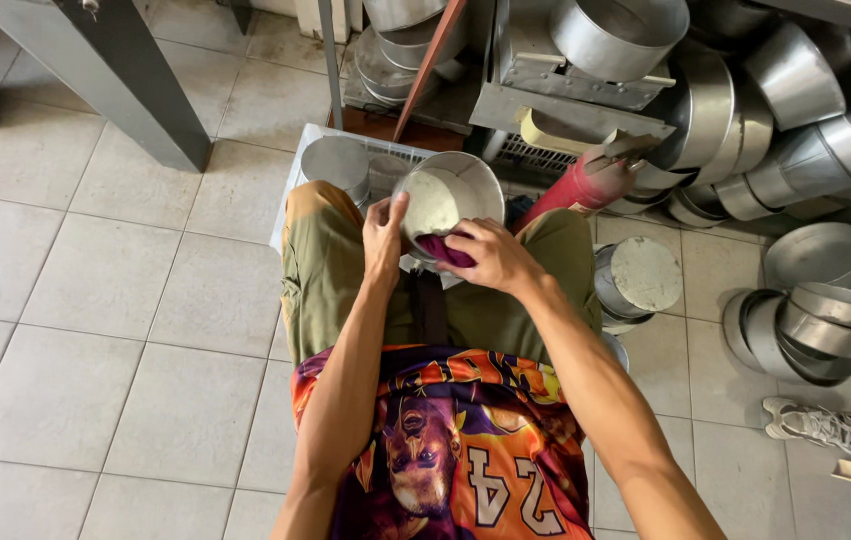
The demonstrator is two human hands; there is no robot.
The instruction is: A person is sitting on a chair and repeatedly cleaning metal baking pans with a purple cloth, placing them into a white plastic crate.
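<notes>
Pan point(451, 200) sits tilted over the person's knees, mouth towards the camera. Left hand point(384, 240) grips its rim, thumb hooked inside; right hand point(491, 258) is closed on a purple cloth point(444, 250), pressing it to the lower edge. Judging by the pale film across the inside, the wiping looks only partly done. More metal pans point(816, 290) crowd the floor point(96, 300) and shelves nearby.

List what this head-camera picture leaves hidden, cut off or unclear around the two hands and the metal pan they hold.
- Metal pan, head view: its lower rim is hidden by both hands.
- Purple cloth: mostly covered by the right hand; its full shape cannot be seen.
- Left hand: fingertips hidden behind the pan's rim.
- White crate: contents blocked by the knees and pan.
- Shoe: its wearer is cut off by the right edge.
</notes>
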